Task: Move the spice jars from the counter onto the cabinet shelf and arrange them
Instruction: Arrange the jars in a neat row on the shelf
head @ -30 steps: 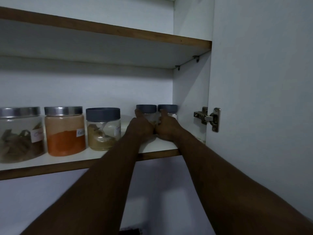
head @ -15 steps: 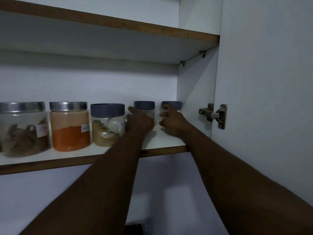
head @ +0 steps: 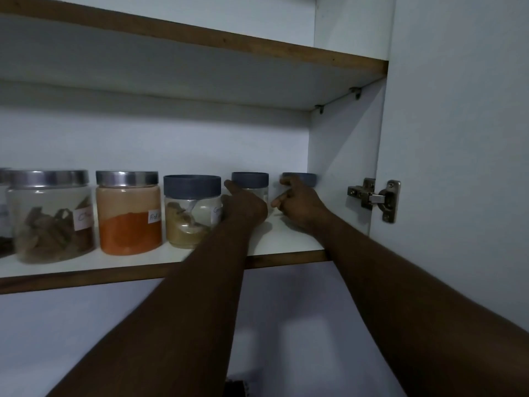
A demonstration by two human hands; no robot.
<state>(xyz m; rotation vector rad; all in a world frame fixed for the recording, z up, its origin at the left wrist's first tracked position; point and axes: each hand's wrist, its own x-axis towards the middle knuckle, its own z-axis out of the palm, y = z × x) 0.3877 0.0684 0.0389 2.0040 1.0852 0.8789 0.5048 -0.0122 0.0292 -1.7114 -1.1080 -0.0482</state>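
Shelf (head: 86, 267), left to right: silver-lid jar of brown pieces (head: 51, 219), silver-lid jar of orange powder (head: 127, 219), grey-lid jar of tan powder (head: 189, 213). Left hand (head: 246, 209) wraps the 4th jar (head: 252, 180), thumb up at its lid, jar body mostly hidden. Right hand (head: 300, 209), fingers loosely curled, covers the 5th jar (head: 305, 179) beside the cabinet wall; whether it grasps cannot be told. Hinge (head: 372, 197) at right. Versus 1 s ago: 4th and 5th jars touched, now apart.
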